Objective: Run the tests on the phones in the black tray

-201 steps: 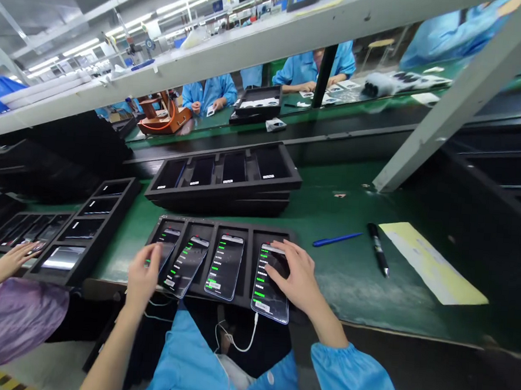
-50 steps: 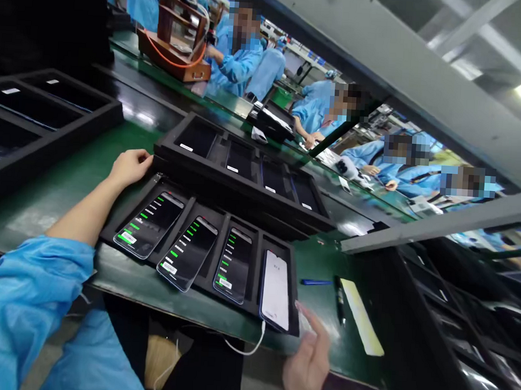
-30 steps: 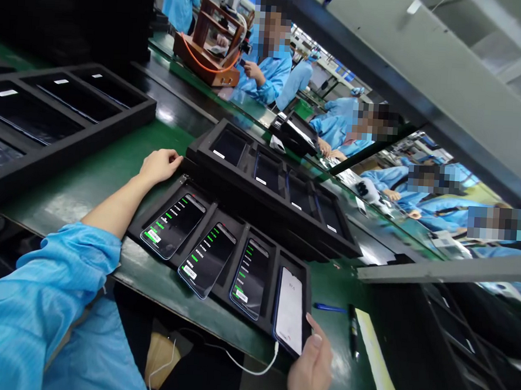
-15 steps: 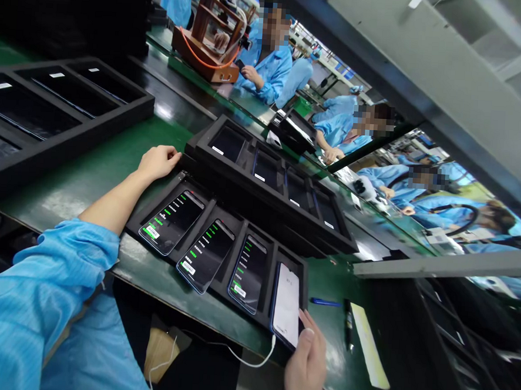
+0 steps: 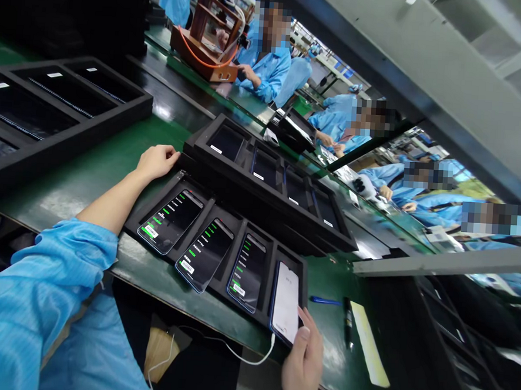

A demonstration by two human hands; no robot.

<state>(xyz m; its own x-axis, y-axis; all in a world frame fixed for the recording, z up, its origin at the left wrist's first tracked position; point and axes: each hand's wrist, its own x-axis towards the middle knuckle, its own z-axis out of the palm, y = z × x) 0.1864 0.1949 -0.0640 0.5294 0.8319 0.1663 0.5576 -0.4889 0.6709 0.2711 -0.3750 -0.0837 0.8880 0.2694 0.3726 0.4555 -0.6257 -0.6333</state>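
Observation:
My right hand (image 5: 303, 356) holds the lower right edge of a smartphone (image 5: 286, 299) with a lit white screen. A white cable (image 5: 268, 355) is plugged into its bottom end. The phone lies in the rightmost slot of a black foam tray (image 5: 131, 227). Three more smartphones in that tray, the left (image 5: 170, 222), the second (image 5: 204, 254) and the third (image 5: 247, 272), show dark screens with green and white text lines. The second sits askew over its slot's front edge. My left hand (image 5: 157, 160), fingers curled in, rests on the bench by the tray's far left corner.
Behind stands a raised black tray (image 5: 265, 190) of dark phones; another phone tray (image 5: 115, 112) lies left. On the green bench (image 5: 322, 334) at right are a blue pen (image 5: 325, 301), a black pen (image 5: 348, 324) and a yellowish strip (image 5: 369, 344). Co-workers in blue sit across.
The small marks on the white phone screen look different. My hands stay nearly in place, with the view shifted slightly. Co-workers' hands across the bench have moved.

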